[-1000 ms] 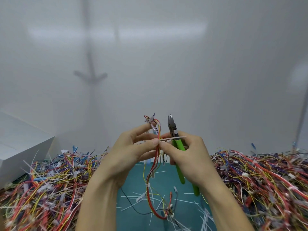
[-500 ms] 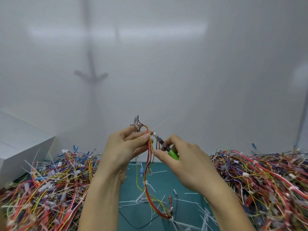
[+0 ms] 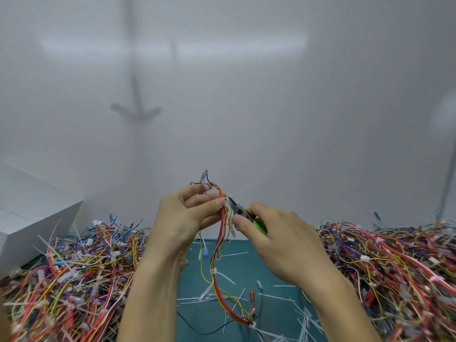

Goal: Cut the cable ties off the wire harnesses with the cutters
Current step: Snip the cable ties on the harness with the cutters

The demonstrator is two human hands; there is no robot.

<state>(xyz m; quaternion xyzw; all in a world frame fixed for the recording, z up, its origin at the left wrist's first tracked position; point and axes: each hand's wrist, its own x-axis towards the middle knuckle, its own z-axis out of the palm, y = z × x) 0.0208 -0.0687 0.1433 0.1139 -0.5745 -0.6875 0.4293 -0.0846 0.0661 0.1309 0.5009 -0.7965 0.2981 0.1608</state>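
Between hands, harness at cutters

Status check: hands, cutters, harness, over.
Left hand pinches harness. Right hand grips cutters, tips at harness by left thumb. Tie on lower down. Nothing in the way.

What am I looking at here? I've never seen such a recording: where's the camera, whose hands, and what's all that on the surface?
No machine here: a person works bare-handed, and the one picture comes from a camera worn on their head, looking forward and down. The left hand pinches a wire harness, a bundle of red and yellow wires hanging toward the green mat. The right hand grips the cutters by their green handles, grey tip at the bundle just beside the left hand. A white cable tie binds the harness lower down. Piles of tangled harnesses lie left and right, cut tie pieces litter the mat, and a white box sits far left.
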